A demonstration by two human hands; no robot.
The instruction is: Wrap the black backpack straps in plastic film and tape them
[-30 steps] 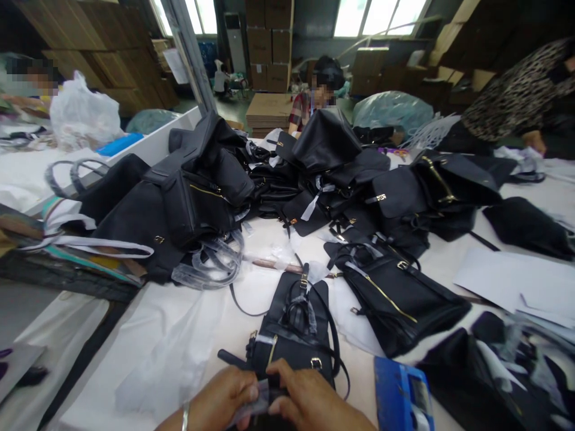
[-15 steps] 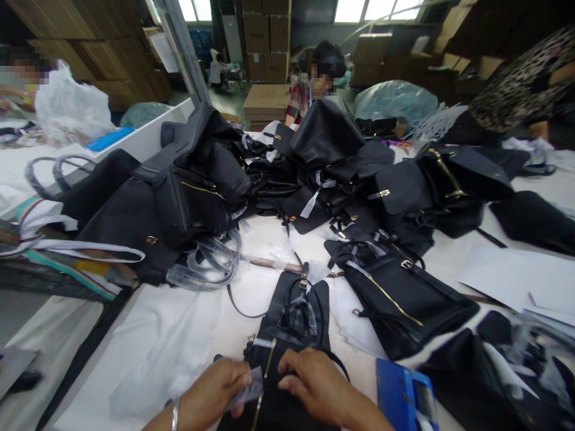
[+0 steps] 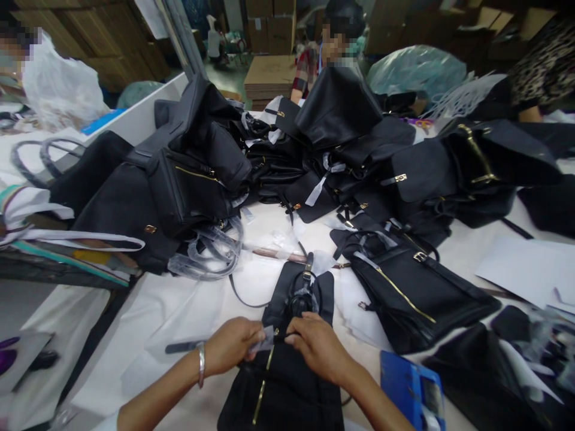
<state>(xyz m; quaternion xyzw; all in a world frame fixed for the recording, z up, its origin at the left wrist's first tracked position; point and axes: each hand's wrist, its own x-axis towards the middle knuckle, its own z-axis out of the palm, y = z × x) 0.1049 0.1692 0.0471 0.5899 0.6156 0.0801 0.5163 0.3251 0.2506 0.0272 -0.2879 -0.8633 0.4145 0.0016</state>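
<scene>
The black backpack (image 3: pixel 309 383) lies flat to the left of the blue box (image 3: pixel 398 383), close beside it, its flap end pointing away from the person and both hands at its middle. The step in hand looks like handling the fittings near the upper end of its gold zip (image 3: pixel 262 389): the left hand (image 3: pixel 231 344) pinches a strip of clear film (image 3: pixel 268 339) there, while the right hand (image 3: pixel 321 347) bends over the bag with fingers curled; the fingertips are too dark and small to tell whether they grip anything. From this hold, I judge, the next move calls for the right hand to steady the bag so that the film can be worked without dragging the zip. The backpack is plain, smooth black, with the zip running lengthwise along its front, a gold buckle (image 3: pixel 307 275) on a short strap at the flap, and a film-wrapped handle (image 3: pixel 302 299) bunched below it. Outward from there, a second bag (image 3: pixel 413 281) with a long gold zip lies beyond the blue box, a dark bag (image 3: pixel 480 377) with loose film sits to the box's right, and a heap of black bags (image 3: pixel 341 114) rises well beyond it.
</scene>
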